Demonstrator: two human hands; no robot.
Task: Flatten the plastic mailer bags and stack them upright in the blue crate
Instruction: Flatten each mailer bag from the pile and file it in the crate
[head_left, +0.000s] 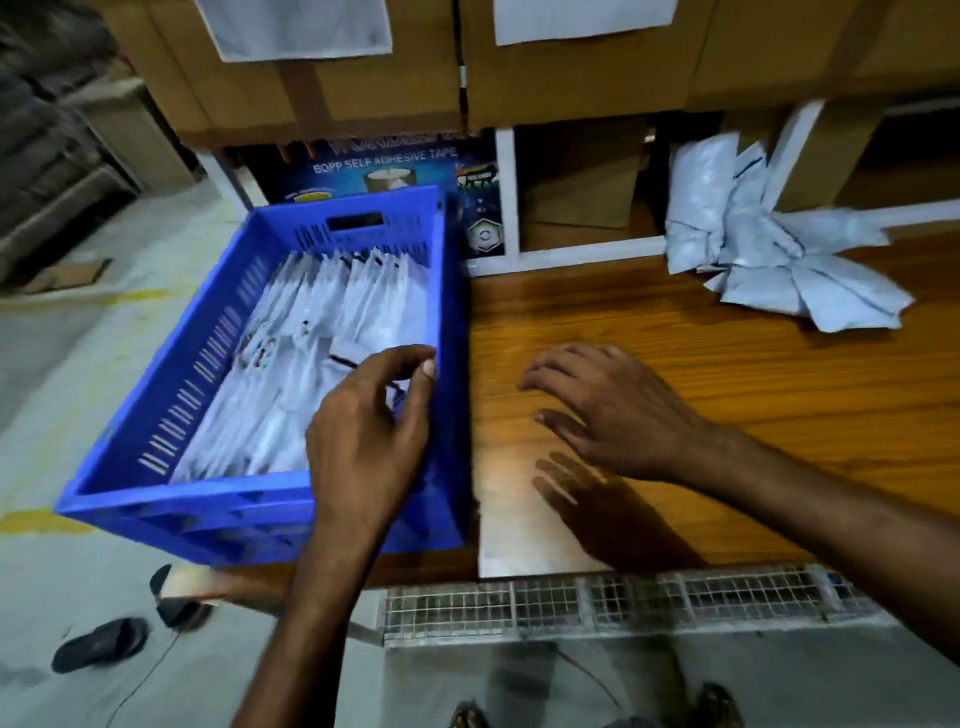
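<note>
You look to be between bags. Your left hand (369, 431) reaches in over the right wall of the blue crate (182, 499), wrist bent, fingers curled toward the thumb just above the near bags. Whether it pinches a bag edge or nothing, I cannot tell. Your right hand (608, 410) hovers palm-down over the wooden table (727, 389), fingers spread and relaxed, holding nothing.

Much of the job seems done: white mailer bags (332, 312) stand on edge in rows across most of the crate, though those nearest your left hand lean and look untidy. What is left is the loose pile of mailer bags (769, 254), crumpled at the table's far right, well apart from both hands.
</note>
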